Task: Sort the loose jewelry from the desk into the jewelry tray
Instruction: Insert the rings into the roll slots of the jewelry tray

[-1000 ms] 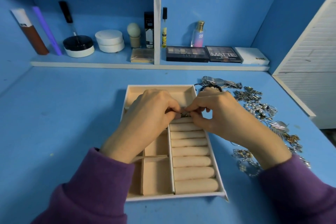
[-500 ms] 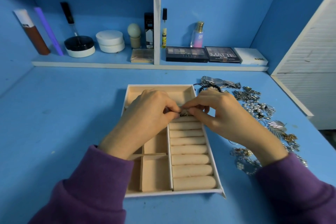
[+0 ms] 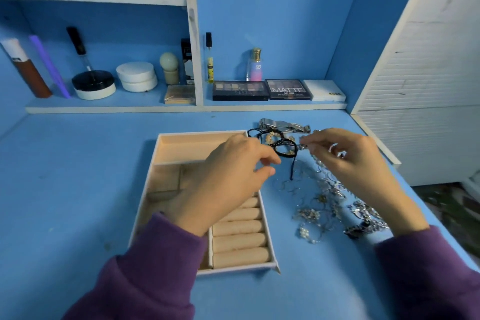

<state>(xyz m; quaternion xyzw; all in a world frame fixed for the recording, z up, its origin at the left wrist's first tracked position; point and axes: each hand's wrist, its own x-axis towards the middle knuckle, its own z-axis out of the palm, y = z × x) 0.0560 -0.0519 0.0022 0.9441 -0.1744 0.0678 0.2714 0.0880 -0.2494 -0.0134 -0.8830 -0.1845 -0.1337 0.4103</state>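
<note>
Over the right edge of the jewelry tray (image 3: pixel 159 179), left hand (image 3: pixel 228 176) hovers palm down, fingers loosely curled, thumb and forefinger tips close together but nothing seen between them; cannot tell whether it grips anything. Right hand (image 3: pixel 348 161) is raised above the loose jewelry (image 3: pixel 324 197), thumb and forefinger pinched on a small silvery piece (image 3: pixel 303 146); what kind of piece is too small and blurred to tell. Something shiny shows between the other curled fingers of that hand. Both forearms in purple sleeves (image 3: pixel 155 262).

Between the two hands, on the blue surface (image 3: pixel 65 189), lie black cord bracelets (image 3: pixel 283 147) with a cord end trailing toward the viewer. Just behind them a silver metal watch (image 3: pixel 280 125).

The loose jewelry is spread on the surface to the right of the tray: a tangle of silver chains, pearl-like beads and small ornaments, running from beneath the right hand toward the right sleeve.

The tray is cream, lined in beige. Long compartment across its far end; smaller compartments on the left side; a column of ring rolls (image 3: pixel 239 241) on the right side, partly covered by the left hand. The visible compartments and rolls look bare; the part under the hand is hidden.

Beyond, on the lower shelf (image 3: pixel 181 108): two eyeshadow palettes (image 3: pixel 262 89), a white box (image 3: pixel 324 90), a small pink bottle (image 3: pixel 255 65), white round jars (image 3: pixel 136 76), a black-lidded jar (image 3: pixel 93 84). White louvred panel (image 3: pixel 428 73) at right
</note>
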